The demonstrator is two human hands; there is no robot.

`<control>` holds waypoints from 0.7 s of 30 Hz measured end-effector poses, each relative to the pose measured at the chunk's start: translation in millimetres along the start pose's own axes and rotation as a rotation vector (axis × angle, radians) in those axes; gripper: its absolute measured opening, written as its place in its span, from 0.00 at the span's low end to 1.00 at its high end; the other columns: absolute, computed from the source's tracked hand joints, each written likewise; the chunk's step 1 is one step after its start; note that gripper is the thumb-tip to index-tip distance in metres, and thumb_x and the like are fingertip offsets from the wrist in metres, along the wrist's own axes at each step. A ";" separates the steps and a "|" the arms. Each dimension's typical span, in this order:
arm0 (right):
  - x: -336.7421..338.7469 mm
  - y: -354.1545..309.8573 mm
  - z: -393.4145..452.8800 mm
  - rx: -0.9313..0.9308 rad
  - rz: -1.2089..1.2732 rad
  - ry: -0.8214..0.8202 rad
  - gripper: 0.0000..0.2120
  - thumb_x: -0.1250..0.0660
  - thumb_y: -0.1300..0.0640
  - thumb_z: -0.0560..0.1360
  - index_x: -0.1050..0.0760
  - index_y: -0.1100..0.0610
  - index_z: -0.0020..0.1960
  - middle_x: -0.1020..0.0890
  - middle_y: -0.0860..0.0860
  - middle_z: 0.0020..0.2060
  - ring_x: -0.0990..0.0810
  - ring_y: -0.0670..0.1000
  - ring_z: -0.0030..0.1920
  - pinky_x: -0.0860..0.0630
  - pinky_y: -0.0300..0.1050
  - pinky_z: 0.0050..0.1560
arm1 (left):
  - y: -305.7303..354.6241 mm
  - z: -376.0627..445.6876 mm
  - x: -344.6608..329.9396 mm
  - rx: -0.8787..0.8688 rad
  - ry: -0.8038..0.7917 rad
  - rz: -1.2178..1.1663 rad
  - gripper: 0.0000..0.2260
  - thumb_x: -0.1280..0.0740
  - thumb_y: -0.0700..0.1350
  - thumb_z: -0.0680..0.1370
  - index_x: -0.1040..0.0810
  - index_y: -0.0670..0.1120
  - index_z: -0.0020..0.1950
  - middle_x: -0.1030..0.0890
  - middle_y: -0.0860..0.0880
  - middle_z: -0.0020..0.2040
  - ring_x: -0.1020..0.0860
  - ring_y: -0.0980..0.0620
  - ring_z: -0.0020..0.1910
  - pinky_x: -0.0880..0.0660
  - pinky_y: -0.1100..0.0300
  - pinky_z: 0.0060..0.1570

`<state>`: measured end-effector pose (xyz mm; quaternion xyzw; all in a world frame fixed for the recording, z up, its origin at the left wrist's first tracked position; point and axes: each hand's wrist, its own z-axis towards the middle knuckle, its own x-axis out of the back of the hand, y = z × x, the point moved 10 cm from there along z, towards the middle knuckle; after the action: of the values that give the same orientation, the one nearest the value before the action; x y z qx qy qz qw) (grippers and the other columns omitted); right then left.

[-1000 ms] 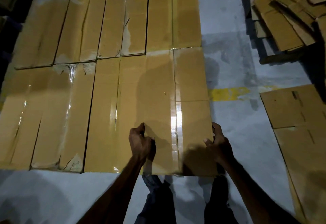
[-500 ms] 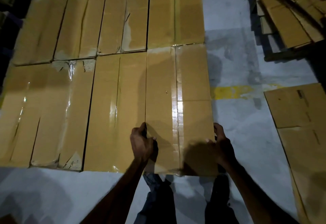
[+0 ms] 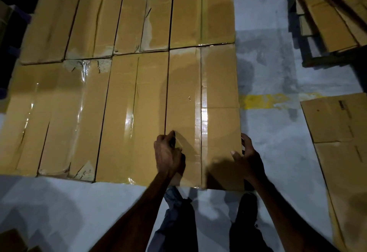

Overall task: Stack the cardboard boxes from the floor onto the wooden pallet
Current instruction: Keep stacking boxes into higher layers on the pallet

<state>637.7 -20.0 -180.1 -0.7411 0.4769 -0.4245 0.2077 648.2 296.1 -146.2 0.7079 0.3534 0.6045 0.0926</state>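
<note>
A long taped cardboard box [image 3: 202,100] lies at the right end of the near row of a flat layer of brown boxes [image 3: 119,102]. My left hand [image 3: 167,153] holds its left edge near the front, fingers curled into the gap beside the neighbouring box. At the box's right edge, near the front corner, my right hand [image 3: 248,155] grips with the thumb on top. A far row of boxes [image 3: 139,15] butts against the near row. The pallet under the boxes is hidden.
Grey concrete floor with a yellow painted line [image 3: 264,100] lies right of the stack. Flattened cardboard sheets [image 3: 341,138] lie at the right. A heap of cardboard on a dark pallet [image 3: 327,13] stands at the far right. My legs [image 3: 178,222] stand at the stack's front edge.
The box between my hands has slid forward and left, closing against the far row and its left neighbour. Both hands stayed on its edges.
</note>
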 end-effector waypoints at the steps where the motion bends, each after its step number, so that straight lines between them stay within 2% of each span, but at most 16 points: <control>1: -0.9 4.0 -1.9 -0.015 -0.004 -0.002 0.33 0.30 0.54 0.79 0.38 0.55 0.81 0.22 0.58 0.71 0.23 0.63 0.69 0.26 0.52 0.63 | -3.0 -6.5 3.1 0.014 0.000 0.027 0.29 0.22 0.41 0.72 0.23 0.46 0.73 0.23 0.45 0.58 0.24 0.43 0.57 0.20 0.45 0.56; 3: -5.0 13.6 -8.3 -0.055 -0.024 -0.031 0.34 0.29 0.58 0.80 0.39 0.55 0.82 0.23 0.60 0.72 0.24 0.64 0.69 0.27 0.52 0.65 | -5.9 -23.7 10.3 -0.015 -0.013 0.115 0.28 0.22 0.41 0.73 0.23 0.45 0.73 0.23 0.43 0.62 0.26 0.42 0.60 0.22 0.49 0.57; 6: -10.8 26.1 -25.3 -0.120 -0.044 -0.098 0.35 0.30 0.50 0.81 0.41 0.52 0.82 0.23 0.58 0.71 0.23 0.63 0.67 0.28 0.51 0.59 | -14.7 -52.0 18.3 -0.121 -0.066 0.263 0.29 0.22 0.43 0.73 0.24 0.43 0.73 0.23 0.42 0.67 0.26 0.38 0.65 0.22 0.46 0.60; 9: -14.5 40.4 -44.7 -0.181 -0.080 -0.125 0.32 0.32 0.49 0.83 0.42 0.50 0.82 0.22 0.57 0.68 0.21 0.62 0.65 0.24 0.53 0.60 | -36.2 -77.3 18.4 -0.184 -0.127 0.339 0.35 0.22 0.51 0.74 0.28 0.42 0.77 0.28 0.41 0.75 0.30 0.39 0.73 0.24 0.44 0.67; 11: -16.1 49.7 -54.6 -0.206 -0.088 -0.115 0.31 0.33 0.47 0.84 0.41 0.51 0.82 0.22 0.58 0.70 0.22 0.63 0.66 0.23 0.55 0.61 | -44.6 -91.9 14.9 -0.248 -0.179 0.374 0.38 0.25 0.59 0.75 0.31 0.42 0.80 0.31 0.40 0.79 0.33 0.37 0.77 0.28 0.43 0.72; 13: -19.7 57.7 -60.8 -0.232 -0.074 -0.119 0.32 0.33 0.45 0.83 0.40 0.51 0.82 0.23 0.59 0.71 0.22 0.64 0.66 0.22 0.56 0.61 | -51.3 -102.3 12.3 -0.309 -0.215 0.374 0.41 0.27 0.62 0.75 0.34 0.41 0.82 0.35 0.39 0.81 0.37 0.36 0.80 0.33 0.42 0.75; 16: -22.0 64.8 -63.6 -0.270 -0.088 -0.121 0.33 0.32 0.42 0.82 0.39 0.51 0.82 0.22 0.58 0.71 0.21 0.64 0.66 0.22 0.57 0.61 | -55.5 -108.6 8.6 -0.374 -0.269 0.449 0.43 0.25 0.54 0.75 0.40 0.41 0.84 0.41 0.39 0.84 0.42 0.36 0.83 0.32 0.38 0.75; 18: -21.7 64.0 -63.4 -0.275 -0.092 -0.118 0.34 0.30 0.43 0.81 0.38 0.51 0.81 0.22 0.59 0.69 0.21 0.64 0.65 0.22 0.57 0.61 | -51.3 -106.5 9.0 -0.374 -0.296 0.518 0.42 0.24 0.45 0.74 0.40 0.41 0.84 0.40 0.39 0.84 0.39 0.35 0.81 0.26 0.38 0.69; 21: -20.6 63.9 -61.9 -0.274 -0.071 -0.106 0.33 0.27 0.46 0.79 0.35 0.53 0.80 0.21 0.59 0.68 0.21 0.63 0.64 0.24 0.52 0.57 | -39.0 -97.7 14.4 -0.342 -0.295 0.599 0.43 0.22 0.40 0.69 0.38 0.40 0.82 0.36 0.40 0.81 0.34 0.36 0.77 0.21 0.41 0.58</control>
<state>548.8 -25.0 -200.3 -0.8002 0.4924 -0.3227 0.1144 543.3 304.6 -132.0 0.8337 0.0071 0.5465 0.0786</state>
